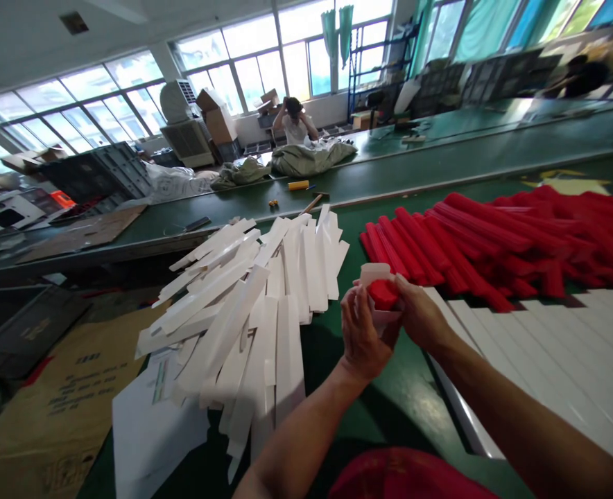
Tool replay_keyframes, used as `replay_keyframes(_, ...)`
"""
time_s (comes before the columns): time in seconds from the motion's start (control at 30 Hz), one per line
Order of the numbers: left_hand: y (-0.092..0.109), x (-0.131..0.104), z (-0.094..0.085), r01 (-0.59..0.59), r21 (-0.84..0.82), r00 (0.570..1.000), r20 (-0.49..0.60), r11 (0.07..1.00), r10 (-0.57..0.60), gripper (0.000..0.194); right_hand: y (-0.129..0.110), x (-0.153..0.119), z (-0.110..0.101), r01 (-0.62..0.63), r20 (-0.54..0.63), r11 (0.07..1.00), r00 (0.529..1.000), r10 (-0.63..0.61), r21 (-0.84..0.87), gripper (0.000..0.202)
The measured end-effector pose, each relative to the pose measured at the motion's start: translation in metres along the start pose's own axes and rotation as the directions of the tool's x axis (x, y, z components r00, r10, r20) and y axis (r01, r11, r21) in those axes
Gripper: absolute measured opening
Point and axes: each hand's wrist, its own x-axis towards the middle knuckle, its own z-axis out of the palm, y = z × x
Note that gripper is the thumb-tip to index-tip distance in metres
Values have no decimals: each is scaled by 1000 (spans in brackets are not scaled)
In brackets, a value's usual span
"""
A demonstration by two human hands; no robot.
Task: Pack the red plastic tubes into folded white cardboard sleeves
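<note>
A white box (374,272) with its end flap up is held upright between my hands, and a red roll (383,294) shows in its open end. My left hand (365,333) is closed around the box's left side. At the right side, my right hand (421,312) grips the box near its opening, thumb and fingers pressed together. Left of my hands lies a loose pile of flat white boxes (244,298). Many red rolls (452,242) are heaped to the right, behind a row of closed white boxes (556,353).
Beyond the pile, a yellow roll (299,185) and small tools lie on the green table (223,208). A brown carton (72,388) and a grey crate (30,326) stand at the left. Another person (296,125) sits across the tables.
</note>
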Motion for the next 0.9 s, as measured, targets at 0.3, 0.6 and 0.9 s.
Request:
replay_keyframes(0.3, -1, 4, -14, 63, -68, 989, 140, 996, -53, 83, -26, -11, 16, -56, -83, 988, 996, 45, -142, 30)
replay_keyframes(0.6, -1, 24, -40, 240, -345, 957, 244, 907, -160, 52, -5, -9, 27, -168, -172, 986, 971, 163, -14, 31)
replay_keyframes(0.9, 6, 48, -18, 519, -472, 849, 183, 713, -497, 22, 14, -9, 33, -5, -150, 953, 987, 53, 304, 34)
